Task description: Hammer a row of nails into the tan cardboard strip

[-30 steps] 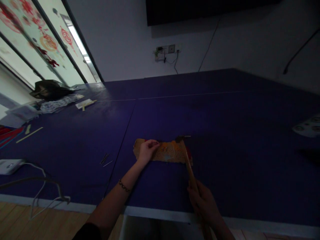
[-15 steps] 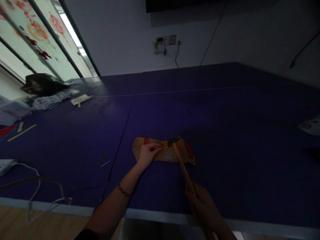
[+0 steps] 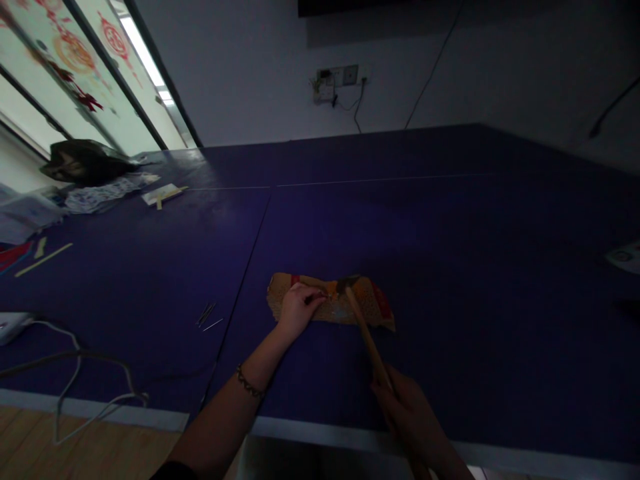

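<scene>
A worn piece of brown cardboard [image 3: 370, 308] with red patches lies flat on the purple table [image 3: 320, 227]. My left hand [image 3: 300, 308] rests on its left half, thumb and fingertips pinched together near the middle; what they pinch is too small and dark to make out. My right hand [image 3: 407, 403] is wrapped round the wooden handle of a hammer [image 3: 367, 333]. The dark hammer head lies low over the cardboard, just right of my left fingertips; whether it touches is unclear. An orange patch shows on the cardboard between the fingertips and the head.
Several thin metal rods [image 3: 207, 315] lie left of the cardboard. A white power strip [image 3: 15, 327] with looping cables [image 3: 100, 400] is at the left edge. Farther back left are a black bag [image 3: 85, 163], a clear plastic box [image 3: 25, 217] and yellowish strips [image 3: 44, 260].
The view has shifted slightly. Both hands, the hammer and the cardboard keep nearly the same places relative to one another; the hammer head seems barely changed.
</scene>
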